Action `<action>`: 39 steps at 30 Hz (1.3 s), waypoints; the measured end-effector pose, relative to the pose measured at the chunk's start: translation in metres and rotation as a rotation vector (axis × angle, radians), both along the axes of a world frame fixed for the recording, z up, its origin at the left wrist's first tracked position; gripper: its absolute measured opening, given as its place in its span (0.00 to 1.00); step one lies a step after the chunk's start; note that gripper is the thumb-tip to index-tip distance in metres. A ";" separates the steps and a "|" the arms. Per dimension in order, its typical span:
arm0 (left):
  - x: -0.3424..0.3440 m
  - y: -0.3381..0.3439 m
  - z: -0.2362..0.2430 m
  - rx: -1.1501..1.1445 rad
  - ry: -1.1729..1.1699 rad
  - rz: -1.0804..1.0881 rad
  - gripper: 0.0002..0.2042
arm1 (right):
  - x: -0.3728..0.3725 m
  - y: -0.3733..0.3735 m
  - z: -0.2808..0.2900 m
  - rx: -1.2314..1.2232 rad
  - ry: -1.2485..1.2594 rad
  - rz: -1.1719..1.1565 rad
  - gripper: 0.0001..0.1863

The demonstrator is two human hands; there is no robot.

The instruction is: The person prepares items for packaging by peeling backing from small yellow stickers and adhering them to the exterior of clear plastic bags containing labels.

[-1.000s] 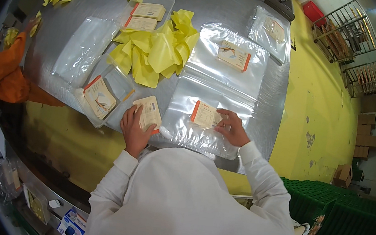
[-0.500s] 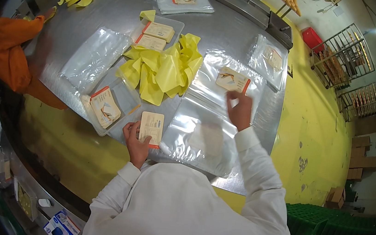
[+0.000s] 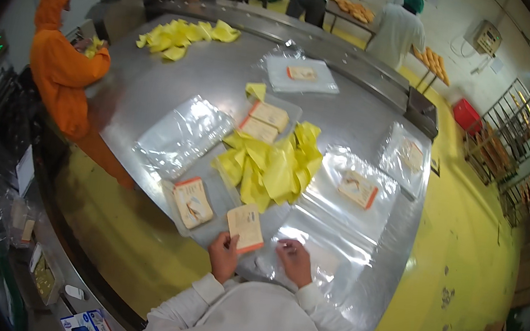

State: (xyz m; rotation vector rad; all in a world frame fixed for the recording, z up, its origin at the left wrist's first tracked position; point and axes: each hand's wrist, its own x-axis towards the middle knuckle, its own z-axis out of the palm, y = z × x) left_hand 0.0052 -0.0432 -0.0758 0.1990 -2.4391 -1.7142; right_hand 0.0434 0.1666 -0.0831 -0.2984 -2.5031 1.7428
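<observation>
My left hand (image 3: 224,252) grips the lower left of a cream card pack (image 3: 244,224) with an orange edge. My right hand (image 3: 292,257) is curled over the near clear bags (image 3: 331,271); what its fingertips hold is unclear. Above them, another card pack (image 3: 358,189) lies on a stack of bags. To the left, a card stack (image 3: 193,202) sits in a clear container (image 3: 173,214). Crumpled yellow sheets (image 3: 274,166) lie beyond, beside two card stacks (image 3: 263,121) in a second container.
Steel table (image 3: 122,103) with more bags (image 3: 177,136) and yellow sheets (image 3: 182,35). A person in orange (image 3: 62,83) stands at the left; co-workers (image 3: 394,33) work behind near bread trays (image 3: 430,60). Wheeled racks (image 3: 512,122) and a red bin (image 3: 467,115) stand right.
The view has tilted up. My right hand moved forward to the upper bag's card pack, then back down to the near bags, where the card it held earlier no longer shows.
</observation>
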 end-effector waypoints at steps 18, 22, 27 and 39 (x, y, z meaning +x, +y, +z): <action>-0.012 0.039 0.057 0.378 0.123 -0.158 0.06 | -0.014 -0.010 0.069 -0.763 -0.004 -0.102 0.10; -0.016 0.045 0.064 0.418 0.185 -0.122 0.06 | -0.011 -0.011 0.078 -0.813 0.022 -0.162 0.09; -0.008 0.046 0.065 0.438 0.119 -0.205 0.06 | -0.011 -0.013 0.075 -0.719 0.050 -0.233 0.06; 0.001 0.063 0.089 0.742 -0.113 -0.399 0.08 | -0.004 -0.011 0.081 -0.605 0.022 -0.247 0.09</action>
